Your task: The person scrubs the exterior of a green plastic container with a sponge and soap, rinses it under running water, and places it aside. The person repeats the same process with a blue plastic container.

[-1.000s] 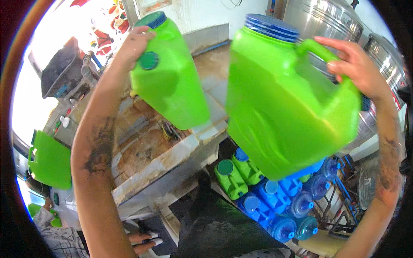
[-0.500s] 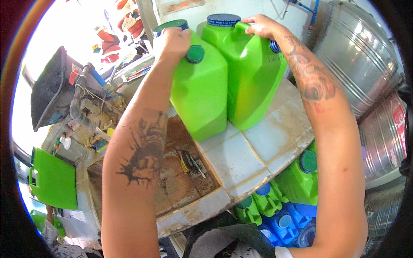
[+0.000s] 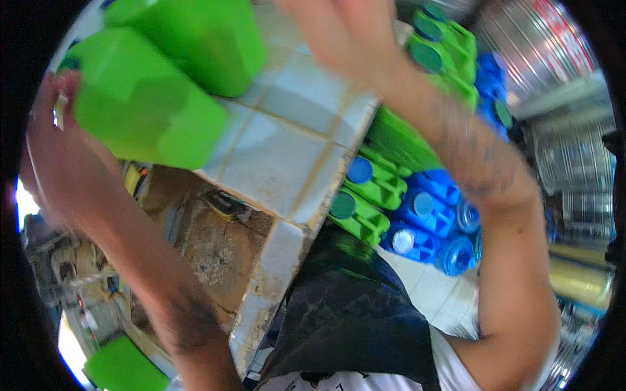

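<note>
Two bright green jugs stand side by side on the tiled counter [image 3: 280, 153] at the upper left, the front jug [image 3: 147, 111] near the sink opening and the rear jug [image 3: 215, 45] behind it. My left hand [image 3: 55, 130], with a ring on one finger, is at the left side of the front jug, close to its dark cap. Blur hides whether its fingers hold the handle. At the top edge, my right hand [image 3: 345, 32] is apart from both jugs, over the counter's right side. It is smeared by motion, and its fingers are cut off.
A brown-stained sink [image 3: 222, 254] lies below the jugs, with small items inside. Below the counter's right edge stand several green jugs [image 3: 368, 195] and blue jugs [image 3: 424, 212]. Metal drums [image 3: 574, 150] line the right. Another green container [image 3: 124, 368] is at lower left.
My view has swung right, so the counter and both jugs appear farther left and tilted. My right hand has come off the rear jug's handle. My left hand stays beside the front jug.
</note>
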`<state>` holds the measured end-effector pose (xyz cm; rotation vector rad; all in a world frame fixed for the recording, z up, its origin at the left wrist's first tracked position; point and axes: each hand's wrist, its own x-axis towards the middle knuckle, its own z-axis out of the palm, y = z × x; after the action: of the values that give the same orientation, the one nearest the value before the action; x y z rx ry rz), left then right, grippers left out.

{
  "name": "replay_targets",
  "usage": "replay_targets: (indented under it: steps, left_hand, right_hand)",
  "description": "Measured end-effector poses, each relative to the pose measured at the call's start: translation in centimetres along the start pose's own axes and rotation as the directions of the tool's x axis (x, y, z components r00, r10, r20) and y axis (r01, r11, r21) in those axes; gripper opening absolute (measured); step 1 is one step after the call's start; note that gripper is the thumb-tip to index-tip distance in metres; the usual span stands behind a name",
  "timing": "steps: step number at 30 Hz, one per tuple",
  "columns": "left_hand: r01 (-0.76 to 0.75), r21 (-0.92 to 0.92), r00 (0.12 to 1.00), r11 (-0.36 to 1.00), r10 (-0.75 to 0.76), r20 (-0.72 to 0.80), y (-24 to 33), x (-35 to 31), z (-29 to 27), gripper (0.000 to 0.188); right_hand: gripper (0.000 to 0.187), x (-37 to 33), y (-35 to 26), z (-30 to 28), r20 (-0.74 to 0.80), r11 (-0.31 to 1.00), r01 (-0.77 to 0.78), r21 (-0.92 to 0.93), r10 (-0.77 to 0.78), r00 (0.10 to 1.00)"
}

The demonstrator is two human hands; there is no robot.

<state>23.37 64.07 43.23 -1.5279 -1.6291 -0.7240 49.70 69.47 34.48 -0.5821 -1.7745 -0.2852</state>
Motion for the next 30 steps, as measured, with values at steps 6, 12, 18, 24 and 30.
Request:
replay_targets:
  steps: [6,12,18,24,30]
  left_hand:
    - [0.922,-0.265,-0.069,0.280,0.795,0.602,16.0,-39.6,-0.8,0.028]
    - [0.606,-0.361,-0.180,0.709,0.565,0.806,22.6,-69.2,8.9,0.055]
    - [0.813,-0.249,0.173,0.526,0.191,0.966,31.2,-82.8,13.8,0.036]
    - [0.566,-0.596,0.431,0.569,0.412,0.803,23.9,-76.1,2.1,0.043]
    - [0.050,-0.838,0.224,0.543,0.812,0.539,15.0,-60.3,-8.7,0.050]
  right_hand:
    - [0.020,-43.6,-25.7,-20.6,-0.076,0.002,-0.893,-0.450,0.996,0.041]
    - [0.019,-59.2,-48.4,-27.1,-0.050,-0.423,-0.782,-0.458,0.890,-0.453]
    - [0.015,-66.0,-34.8,-28.1,0.108,-0.070,-0.895,-0.441,0.986,-0.130]
    - [0.044,-68.9,-11.8,-19.1,0.203,0.466,-0.739,-0.487,0.883,0.423]
    - [0.066,-85.2,-0.5,-14.9,0.502,0.601,-0.371,-0.708,0.798,0.334]
